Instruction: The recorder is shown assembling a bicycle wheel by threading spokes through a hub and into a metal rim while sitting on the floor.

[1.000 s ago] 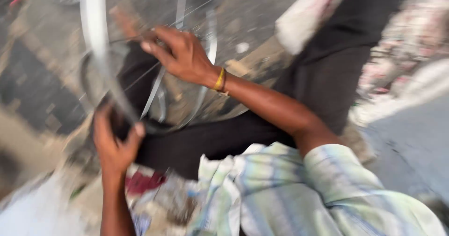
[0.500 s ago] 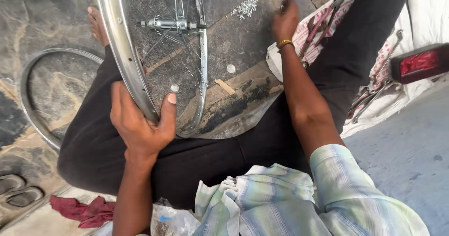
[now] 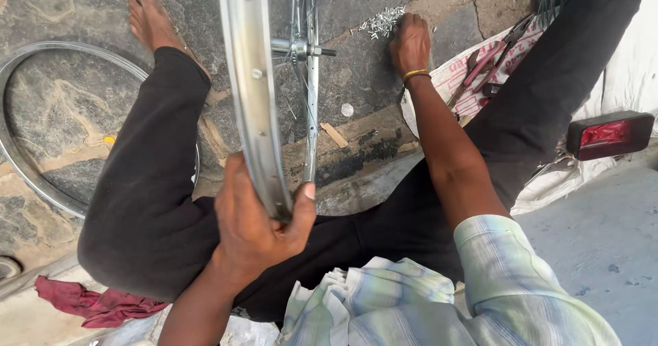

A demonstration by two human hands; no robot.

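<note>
I see left hand [image 3: 257, 226] clenched on rim [image 3: 248, 78], hub [image 3: 299, 47] partly spoked; right hand [image 3: 410, 43] fingers curled at nipple pile [image 3: 381, 22], pinch hidden; lacing unfinished.

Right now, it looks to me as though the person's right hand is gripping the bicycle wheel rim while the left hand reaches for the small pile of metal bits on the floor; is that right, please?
Not quite: the hands are swapped. The head view shows the left hand gripping the bicycle wheel rim, while the right hand reaches for the small pile of metal bits on the floor.

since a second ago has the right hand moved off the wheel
Yes. The right hand left the wheel rim and now reaches the small metal bits on the stone floor.
</note>
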